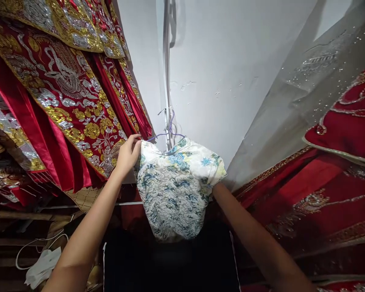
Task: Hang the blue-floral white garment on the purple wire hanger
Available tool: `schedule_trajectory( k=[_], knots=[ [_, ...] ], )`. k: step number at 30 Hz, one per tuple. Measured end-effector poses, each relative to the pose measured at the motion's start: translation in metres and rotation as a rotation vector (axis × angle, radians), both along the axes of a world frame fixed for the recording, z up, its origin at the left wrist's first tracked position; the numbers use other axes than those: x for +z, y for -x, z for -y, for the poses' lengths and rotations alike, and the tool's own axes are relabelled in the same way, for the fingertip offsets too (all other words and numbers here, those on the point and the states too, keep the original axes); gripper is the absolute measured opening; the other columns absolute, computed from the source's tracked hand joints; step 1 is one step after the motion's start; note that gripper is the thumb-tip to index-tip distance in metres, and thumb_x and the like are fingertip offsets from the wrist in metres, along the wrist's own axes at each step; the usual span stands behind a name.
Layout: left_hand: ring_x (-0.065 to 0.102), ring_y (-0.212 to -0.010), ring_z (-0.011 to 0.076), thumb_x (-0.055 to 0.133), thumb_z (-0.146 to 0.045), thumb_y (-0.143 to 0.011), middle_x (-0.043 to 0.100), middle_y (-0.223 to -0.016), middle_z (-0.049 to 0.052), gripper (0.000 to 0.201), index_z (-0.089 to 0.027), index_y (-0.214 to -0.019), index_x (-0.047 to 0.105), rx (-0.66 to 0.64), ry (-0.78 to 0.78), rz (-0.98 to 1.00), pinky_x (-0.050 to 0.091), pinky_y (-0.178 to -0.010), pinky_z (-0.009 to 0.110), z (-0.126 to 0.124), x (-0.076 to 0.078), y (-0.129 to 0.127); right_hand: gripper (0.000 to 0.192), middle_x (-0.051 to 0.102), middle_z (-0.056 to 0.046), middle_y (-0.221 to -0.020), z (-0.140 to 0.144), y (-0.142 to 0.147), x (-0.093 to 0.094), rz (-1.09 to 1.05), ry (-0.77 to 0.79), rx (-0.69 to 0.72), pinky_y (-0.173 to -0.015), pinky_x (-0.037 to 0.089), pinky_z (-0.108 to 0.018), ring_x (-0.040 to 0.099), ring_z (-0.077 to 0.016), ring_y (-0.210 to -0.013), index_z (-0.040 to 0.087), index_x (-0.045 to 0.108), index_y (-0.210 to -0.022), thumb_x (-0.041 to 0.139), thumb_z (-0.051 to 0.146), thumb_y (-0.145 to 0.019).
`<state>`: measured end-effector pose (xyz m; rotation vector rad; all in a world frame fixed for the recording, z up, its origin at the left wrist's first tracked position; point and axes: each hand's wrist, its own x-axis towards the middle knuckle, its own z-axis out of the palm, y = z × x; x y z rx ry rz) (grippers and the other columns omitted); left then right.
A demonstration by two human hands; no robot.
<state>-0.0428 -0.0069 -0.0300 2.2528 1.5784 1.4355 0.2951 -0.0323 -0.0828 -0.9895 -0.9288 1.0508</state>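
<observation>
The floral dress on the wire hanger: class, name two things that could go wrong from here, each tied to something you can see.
1. The left hand grips only one shoulder of the floral dress; the thin wire hanger could tip and let the dress slide off.
2. The right hand is hidden behind the dress, so its grip cannot be checked.
3. The embroidered red garments hang close beside the left hand; their beading might snag the fabric.

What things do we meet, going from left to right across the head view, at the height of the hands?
Red embroidered garments → left hand → floral dress on a wire hanger → right forearm → red beaded garment.
</observation>
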Motion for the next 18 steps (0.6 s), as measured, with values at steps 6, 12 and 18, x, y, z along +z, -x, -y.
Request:
schedule_trajectory(
  k=[6,12,18],
  knots=[
    [0.060,-0.076,0.0170,0.045,-0.040,-0.096,0.068,-0.084,0.004,0.032,-0.016,-0.090,0.066,0.066,0.017,0.000,0.044,-0.072,0.027,-0.002,-0.003,0.017,0.049,0.073,-0.008,-0.087,0.001,-0.024,0.006,0.110,-0.020,0.087,-0.072,0.058,-0.039,0.069,-0.0284,-0.086,0.018,0.071,-0.093,0.065,0.064,-0.079],
    [0.058,-0.112,0.0210,0.050,-0.036,-0.096,0.064,-0.116,0.007,0.030,-0.021,-0.114,0.069,-0.089,-0.205,0.079,0.046,-0.099,0.037,0.003,0.034,-0.026,0.034,0.070,-0.006,-0.077,0.023,-0.033,0.051,0.147,-0.161,-0.142,-0.061,0.056,-0.035,0.068,-0.0243,-0.068,0.021,0.069,-0.089,0.079,0.048,-0.070],
    [0.065,-0.094,0.0207,0.043,-0.044,-0.098,0.069,-0.106,0.011,0.041,-0.017,-0.121,0.062,-0.463,0.317,0.511,0.054,-0.083,0.038,0.037,0.029,-0.064,0.034,0.071,-0.006,-0.093,0.101,0.005,0.033,0.378,-0.187,-0.120,-0.073,0.057,-0.038,0.067,-0.0291,-0.090,0.027,0.070,-0.107,0.064,0.052,-0.084]
  ],
)
